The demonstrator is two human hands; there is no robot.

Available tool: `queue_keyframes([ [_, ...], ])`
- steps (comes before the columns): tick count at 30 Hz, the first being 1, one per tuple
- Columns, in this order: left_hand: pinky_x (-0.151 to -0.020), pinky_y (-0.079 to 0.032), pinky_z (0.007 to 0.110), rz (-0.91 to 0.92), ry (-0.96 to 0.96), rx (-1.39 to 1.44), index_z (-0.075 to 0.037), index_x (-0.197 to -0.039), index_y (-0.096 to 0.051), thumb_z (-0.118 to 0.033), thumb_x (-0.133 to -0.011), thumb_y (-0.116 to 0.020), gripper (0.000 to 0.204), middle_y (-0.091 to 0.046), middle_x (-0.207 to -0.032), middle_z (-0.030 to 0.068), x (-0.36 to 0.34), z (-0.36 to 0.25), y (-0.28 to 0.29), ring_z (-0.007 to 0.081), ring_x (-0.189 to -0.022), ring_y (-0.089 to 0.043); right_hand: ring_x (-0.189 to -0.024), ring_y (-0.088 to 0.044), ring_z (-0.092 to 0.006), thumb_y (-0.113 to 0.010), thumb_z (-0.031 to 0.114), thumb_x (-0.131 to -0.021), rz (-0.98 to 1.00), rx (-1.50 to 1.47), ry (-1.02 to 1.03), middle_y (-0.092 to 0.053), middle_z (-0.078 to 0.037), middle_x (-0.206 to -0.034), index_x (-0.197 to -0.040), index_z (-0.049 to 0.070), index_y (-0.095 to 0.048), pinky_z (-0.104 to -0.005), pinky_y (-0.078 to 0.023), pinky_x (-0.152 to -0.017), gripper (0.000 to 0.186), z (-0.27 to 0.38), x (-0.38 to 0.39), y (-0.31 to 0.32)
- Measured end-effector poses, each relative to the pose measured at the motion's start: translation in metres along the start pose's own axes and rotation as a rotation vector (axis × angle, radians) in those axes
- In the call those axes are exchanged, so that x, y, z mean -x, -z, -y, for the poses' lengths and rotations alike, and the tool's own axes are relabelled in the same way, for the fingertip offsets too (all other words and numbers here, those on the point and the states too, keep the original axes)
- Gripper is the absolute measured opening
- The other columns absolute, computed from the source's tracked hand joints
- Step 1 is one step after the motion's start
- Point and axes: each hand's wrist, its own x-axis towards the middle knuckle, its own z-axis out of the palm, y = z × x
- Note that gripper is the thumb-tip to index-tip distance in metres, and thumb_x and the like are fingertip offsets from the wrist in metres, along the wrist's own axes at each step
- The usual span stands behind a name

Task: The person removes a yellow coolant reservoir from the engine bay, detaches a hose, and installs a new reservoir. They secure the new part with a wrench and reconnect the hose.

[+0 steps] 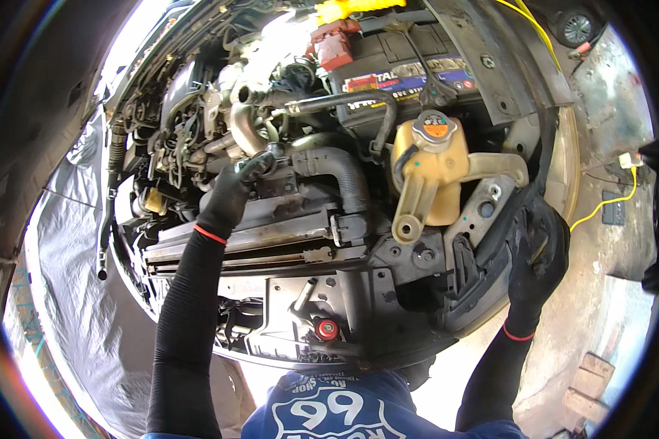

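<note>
My left hand (227,197), in a black glove with a red cuff edge, reaches over the top of the radiator (263,212). Its fingers are curled at the radiator's upper edge, beside a bare metal pipe (247,132); what they close on is hidden. A thick black radiator hose (348,179) curves down just right of that hand. At the right side of the engine bay, my right hand (536,260), gloved the same way, is against the dark fender edge. Its fingers blend into the dark parts there. Left of it sits a yellowed coolant reservoir (447,164) with a metal cap (435,130).
A car battery (406,69) stands behind the reservoir, with a red terminal cover (333,47) near it. A round red part (326,329) shows low in the front panel. Grey sheeting (99,293) covers the left side. Bricks (589,384) and a yellow cable (608,201) are at the right.
</note>
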Motion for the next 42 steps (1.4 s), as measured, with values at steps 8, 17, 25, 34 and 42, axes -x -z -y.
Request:
queue_keyframes([
  [8, -0.065, -0.054, 0.039, -0.182, -0.072, -0.110, -0.011, -0.133, -0.070, 0.012, -0.083, -0.060, 0.055, -0.069, -0.084, 0.0192, -0.019, -0.046, -0.004, 0.0339, -0.070, -0.067, -0.119, -0.064, -0.0374, -0.070, 0.024, -0.101, 0.037, 0.034, 0.101, -0.072, -0.016, -0.127, -0.129, 0.000, -0.070, -0.0480, -0.049, -0.105, 0.037, 0.002, -0.009, -0.003],
  [17, -0.079, -0.060, 0.030, -0.120, 0.413, 0.723, 0.002, -0.126, -0.071, -0.021, -0.111, -0.058, 0.030, -0.075, -0.106, 0.0046, -0.021, -0.077, 0.002, 0.0111, -0.087, -0.072, -0.118, -0.066, -0.0357, -0.069, 0.023, -0.101, 0.027, 0.011, 0.053, -0.073, -0.016, -0.126, -0.127, 0.000, -0.071, -0.0463, -0.050, -0.105, 0.035, -0.003, -0.006, -0.005],
  [25, -0.099, -0.053, 0.036, 0.012, -0.015, -0.173, -0.002, -0.151, -0.053, -0.002, -0.100, -0.050, 0.050, -0.068, -0.133, 0.0178, -0.001, 0.004, -0.007, 0.0303, -0.118, -0.066, -0.119, -0.066, -0.0349, -0.068, 0.021, -0.102, 0.050, 0.113, 0.085, -0.073, -0.016, -0.127, -0.128, 0.000, -0.070, -0.0453, -0.051, -0.105, 0.033, -0.004, -0.008, -0.004],
  [34, -0.101, -0.051, 0.040, -0.293, 0.121, 0.119, 0.000, -0.141, -0.060, -0.013, -0.095, -0.069, 0.049, -0.067, -0.130, 0.0198, 0.052, -0.019, 0.004, 0.0324, -0.115, -0.066, -0.120, -0.066, -0.0322, -0.067, 0.013, -0.103, -0.022, -0.004, 0.088, -0.072, -0.016, -0.128, -0.129, -0.001, -0.069, -0.0438, -0.053, -0.103, 0.030, -0.018, -0.005, -0.007],
  [42, -0.115, -0.043, 0.052, -0.482, 0.084, -0.405, -0.008, -0.132, -0.062, -0.034, -0.073, -0.091, 0.071, -0.064, -0.136, 0.0169, 0.206, 0.030, 0.060, 0.0382, -0.132, -0.057, -0.114, -0.066, -0.0321, -0.076, 0.011, -0.095, 0.041, -0.041, 0.326, -0.070, -0.015, -0.121, -0.122, -0.001, -0.070, -0.0434, -0.052, -0.102, 0.030, 0.094, 0.041, -0.045],
])
